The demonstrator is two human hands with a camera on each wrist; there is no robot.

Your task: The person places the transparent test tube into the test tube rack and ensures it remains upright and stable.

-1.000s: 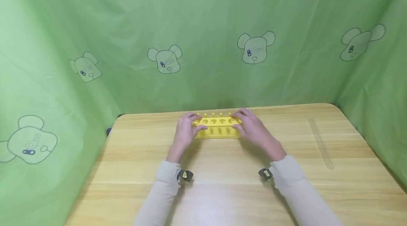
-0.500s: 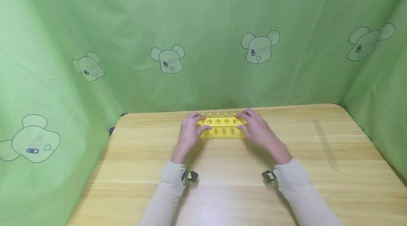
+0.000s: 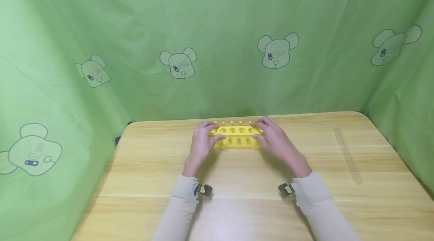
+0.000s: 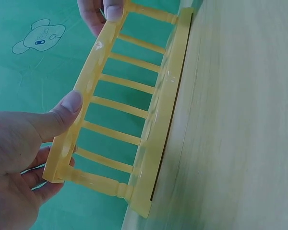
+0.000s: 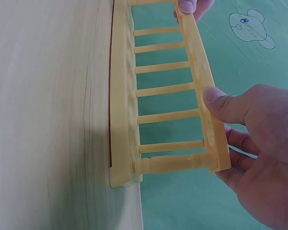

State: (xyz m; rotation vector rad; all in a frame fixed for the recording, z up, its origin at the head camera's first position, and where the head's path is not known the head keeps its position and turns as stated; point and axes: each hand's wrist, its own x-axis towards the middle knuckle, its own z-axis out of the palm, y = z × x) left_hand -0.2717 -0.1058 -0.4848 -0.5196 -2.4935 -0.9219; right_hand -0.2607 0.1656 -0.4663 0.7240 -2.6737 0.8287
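A yellow plastic test tube rack [image 3: 237,142] stands near the far edge of the table, a row of round holes along its top bar and a row of pegs behind. My left hand [image 3: 201,137] grips the left end of the top bar, thumb on the near side and fingers behind. At the right end, my right hand [image 3: 276,141] holds the same bar in a mirrored grip. Both wrist views show the thumbs pressed on the bar of the rack [image 4: 158,120] and its base on the wood. No tube sits in the visible holes.
On the right side of the wooden table [image 3: 156,180] lies a clear test tube [image 3: 347,156], rounded end toward me. A green curtain [image 3: 223,19] printed with mouse-like heads hangs around the table's back and sides. Each wrist wears a small black camera.
The whole head view has shifted slightly, so everything appears a little farther right than a second ago. Both hands keep their hold on the rack, which stays by the far edge.
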